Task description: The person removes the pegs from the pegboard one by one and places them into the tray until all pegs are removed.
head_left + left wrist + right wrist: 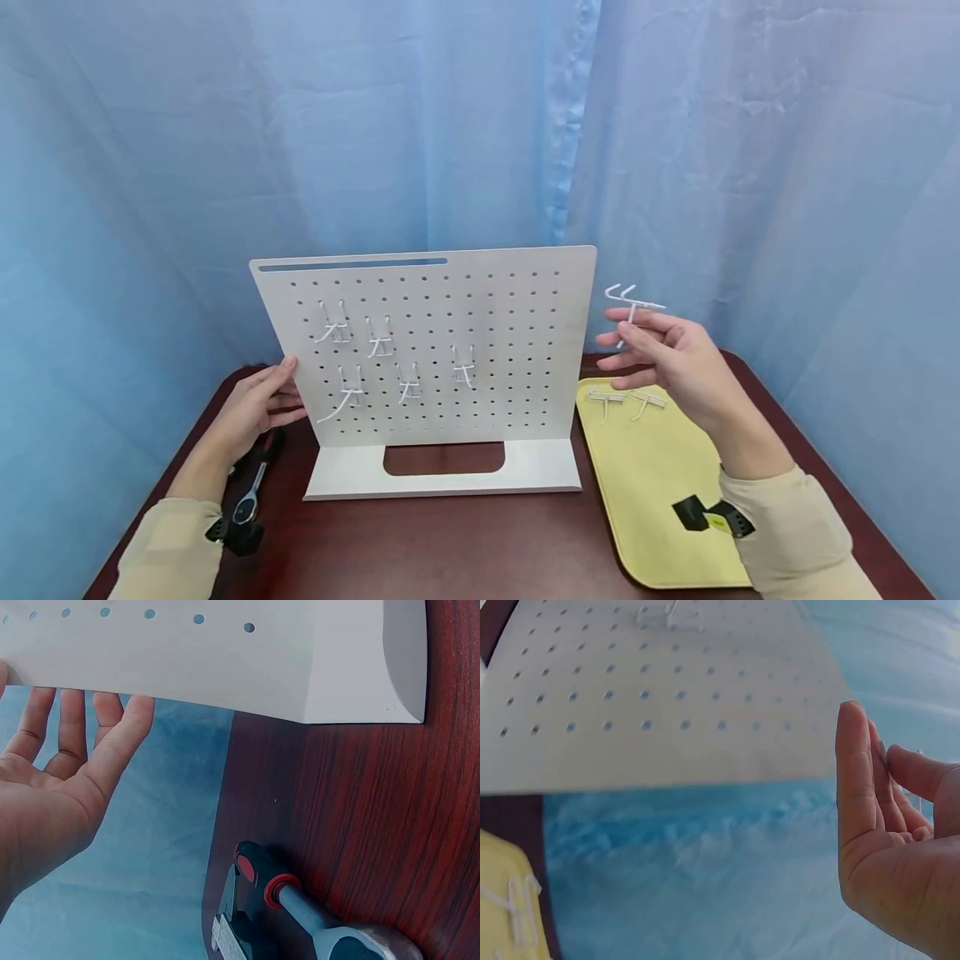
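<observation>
A white pegboard (517, 350) stands on its base, with several white wire hooks (379, 340) hung on its left and middle part. My left hand (251, 408) grips the board's left edge, thumb on the front face and fingers behind; the left wrist view shows those fingers (71, 724) at the edge. To the right of the board, my right hand (671, 358) pinches another white pegboard hook (633, 302) between thumb and fingers, its two prongs pointing left. In the right wrist view the right hand (892, 817) mostly hides that hook.
A yellow tray (652, 500) lies at the right, with two more white hooks (606, 397) near its far end. Left of the board, a ratchet wrench (251, 496) with a black and red handle rests on the dark wooden table (450, 542). Blue curtains (420, 125) surround the table.
</observation>
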Action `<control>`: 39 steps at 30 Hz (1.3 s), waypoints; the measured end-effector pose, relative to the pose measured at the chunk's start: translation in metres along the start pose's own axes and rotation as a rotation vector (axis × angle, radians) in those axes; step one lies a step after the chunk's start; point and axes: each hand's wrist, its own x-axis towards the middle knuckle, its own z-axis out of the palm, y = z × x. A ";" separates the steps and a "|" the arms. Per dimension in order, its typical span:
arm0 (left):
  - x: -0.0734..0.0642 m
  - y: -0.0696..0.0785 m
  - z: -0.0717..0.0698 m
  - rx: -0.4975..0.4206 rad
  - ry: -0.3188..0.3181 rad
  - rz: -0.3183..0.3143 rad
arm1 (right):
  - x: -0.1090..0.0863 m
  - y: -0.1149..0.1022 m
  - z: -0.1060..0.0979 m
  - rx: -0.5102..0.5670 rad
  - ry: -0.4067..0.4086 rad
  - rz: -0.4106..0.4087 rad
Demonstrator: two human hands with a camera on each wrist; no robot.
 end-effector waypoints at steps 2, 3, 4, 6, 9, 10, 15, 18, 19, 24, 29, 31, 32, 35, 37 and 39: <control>0.000 0.000 0.000 -0.002 0.000 0.000 | -0.001 0.006 -0.013 0.004 0.010 0.008; 0.000 0.000 0.001 -0.004 0.001 -0.001 | -0.002 0.009 -0.020 0.006 0.014 0.016; 0.001 0.000 0.001 -0.006 0.000 -0.001 | -0.003 0.013 -0.027 0.013 0.018 0.029; 0.000 0.000 0.001 -0.010 0.000 -0.001 | -0.004 0.022 -0.041 0.037 0.028 0.057; 0.000 0.000 0.001 -0.011 0.003 -0.001 | -0.006 0.038 -0.059 0.064 0.053 0.099; 0.000 0.001 0.000 -0.010 0.005 -0.001 | -0.007 0.043 -0.064 0.073 0.063 0.109; -0.003 0.001 -0.001 -0.003 0.014 -0.007 | -0.014 0.074 -0.086 0.063 0.113 0.162; -0.003 0.001 0.000 0.003 0.017 -0.006 | -0.020 0.093 -0.098 0.033 0.136 0.208; -0.003 0.000 0.000 0.005 0.017 -0.003 | -0.022 0.098 -0.102 0.022 0.144 0.222; -0.001 0.000 0.002 0.009 0.016 0.009 | -0.029 0.122 -0.120 -0.030 0.155 0.292; 0.000 0.000 0.004 0.004 0.019 0.003 | -0.030 0.139 -0.133 -0.062 0.150 0.363; 0.000 0.000 0.004 0.004 0.020 0.001 | -0.029 0.143 -0.135 -0.071 0.150 0.383; -0.001 0.000 0.004 0.005 0.020 0.001 | -0.028 0.145 -0.136 -0.068 0.146 0.390; -0.001 0.001 0.004 0.005 0.023 0.003 | -0.024 0.151 -0.138 -0.046 0.140 0.418; -0.002 0.001 0.004 0.006 0.025 0.004 | -0.023 0.155 -0.140 -0.029 0.135 0.439; -0.002 0.002 0.003 0.005 0.026 0.007 | -0.022 0.159 -0.141 -0.021 0.134 0.453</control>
